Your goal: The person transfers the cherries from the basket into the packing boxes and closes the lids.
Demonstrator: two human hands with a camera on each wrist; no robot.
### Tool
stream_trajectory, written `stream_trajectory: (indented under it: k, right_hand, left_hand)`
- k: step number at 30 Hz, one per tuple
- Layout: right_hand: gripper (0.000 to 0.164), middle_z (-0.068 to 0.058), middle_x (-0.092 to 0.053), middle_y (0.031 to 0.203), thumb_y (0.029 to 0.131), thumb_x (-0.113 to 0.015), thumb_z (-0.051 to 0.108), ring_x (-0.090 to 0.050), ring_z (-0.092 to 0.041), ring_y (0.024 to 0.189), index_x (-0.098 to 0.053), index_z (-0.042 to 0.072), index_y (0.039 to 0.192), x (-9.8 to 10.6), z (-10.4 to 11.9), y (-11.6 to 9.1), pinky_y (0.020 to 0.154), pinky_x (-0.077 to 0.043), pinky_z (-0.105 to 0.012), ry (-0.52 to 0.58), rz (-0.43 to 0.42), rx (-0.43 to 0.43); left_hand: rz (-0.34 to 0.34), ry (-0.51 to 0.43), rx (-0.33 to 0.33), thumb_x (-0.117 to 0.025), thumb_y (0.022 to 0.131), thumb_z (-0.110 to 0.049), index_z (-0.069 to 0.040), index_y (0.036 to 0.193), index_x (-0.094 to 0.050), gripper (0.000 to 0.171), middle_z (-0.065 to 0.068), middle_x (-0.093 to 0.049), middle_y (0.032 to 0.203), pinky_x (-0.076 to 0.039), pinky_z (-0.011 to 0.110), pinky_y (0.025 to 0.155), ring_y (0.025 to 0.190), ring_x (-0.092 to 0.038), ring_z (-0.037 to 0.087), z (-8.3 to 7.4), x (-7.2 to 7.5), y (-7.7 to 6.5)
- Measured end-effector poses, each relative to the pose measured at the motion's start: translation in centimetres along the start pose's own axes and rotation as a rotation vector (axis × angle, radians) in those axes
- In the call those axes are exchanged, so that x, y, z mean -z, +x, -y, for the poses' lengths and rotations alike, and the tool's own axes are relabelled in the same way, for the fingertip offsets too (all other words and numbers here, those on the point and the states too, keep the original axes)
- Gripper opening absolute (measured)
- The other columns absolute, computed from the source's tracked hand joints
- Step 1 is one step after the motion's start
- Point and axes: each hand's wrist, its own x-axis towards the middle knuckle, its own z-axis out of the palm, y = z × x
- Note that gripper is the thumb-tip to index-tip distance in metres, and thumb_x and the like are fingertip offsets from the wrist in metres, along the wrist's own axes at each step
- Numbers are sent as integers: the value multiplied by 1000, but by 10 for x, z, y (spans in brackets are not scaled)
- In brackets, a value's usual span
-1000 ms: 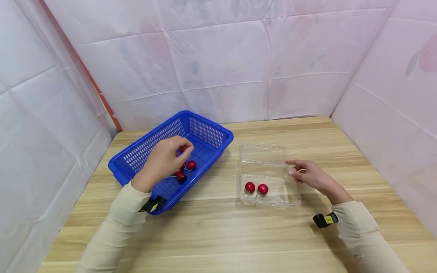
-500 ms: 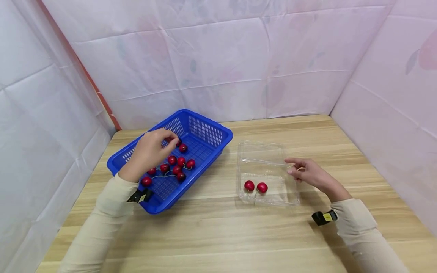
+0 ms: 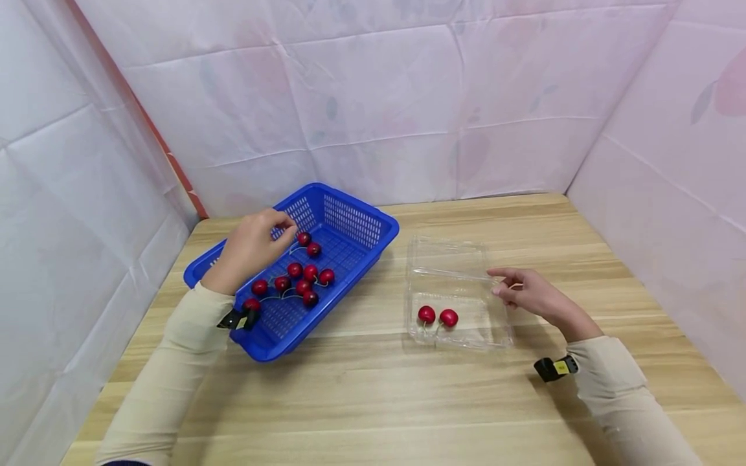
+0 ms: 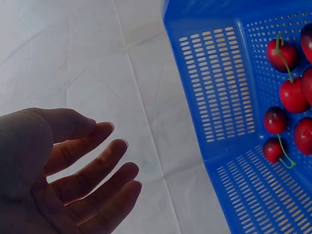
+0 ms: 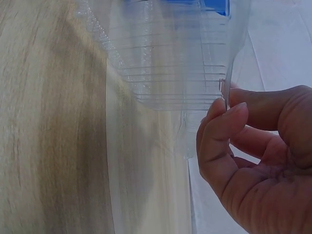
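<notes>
My left hand [image 3: 249,247] hovers over the left side of the blue plastic basket [image 3: 355,217]. In the left wrist view, this hand's fingers are loosely bent, with no object between them. Several red cherries [image 3: 303,288] with green stems lie on the basket floor, two of them just right of the left fingertips. My right hand [image 3: 531,299] pinches the right edge of a clear plastic clamshell box [image 5: 165,73] between thumb and fingers. The box stands with its lid folded back, and two cherries [image 3: 437,316] sit in its base at the left.
A wood-grain table [image 3: 361,401] bears both containers, the basket left and the box right of centre. White patterned cloth [image 3: 379,97] walls in the table at the back and both sides.
My left hand has moved left and back from over the middle of the basket, uncovering the cherries there. The right hand stays at the box's edge.
</notes>
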Motion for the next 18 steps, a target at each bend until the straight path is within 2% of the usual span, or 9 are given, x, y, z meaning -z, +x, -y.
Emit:
stream_trajectory:
  k: [3,7,11,18]
  right_hand:
    - [50,-13,-53,92,96,-57,12,-53,-16,71,-41,-8,139,0,0,1,61,-50,-31,-2,5,-2]
    - [49,-13,-53,92,97,-56,13,-53,-15,71,-41,-7,139,1,1,2,61,-50,-30,-4,9,-3]
    - [49,-13,-53,90,96,-57,11,-52,-14,69,-42,-10,138,1,1,1,60,-49,-30,0,8,22]
    - [48,-12,-53,88,95,-58,9,-52,-13,67,-43,-10,137,1,0,1,59,-49,-30,-6,5,26]
  left_hand:
    - [23,-25,21,-58,95,-18,-4,114,-66,25,17,-64,113,-50,48,86,100,-61,32,3,0,2]
    - [57,-58,42,-58,95,-20,-8,135,-53,42,20,-50,136,-39,55,101,125,-48,37,7,-3,5]
    - [86,-62,59,-59,95,-19,-10,141,-47,49,19,-45,140,-37,57,103,129,-43,38,13,-7,8]
    - [141,-34,108,-59,95,-21,-8,138,-49,46,22,-44,140,-37,59,102,128,-43,41,25,-19,13]
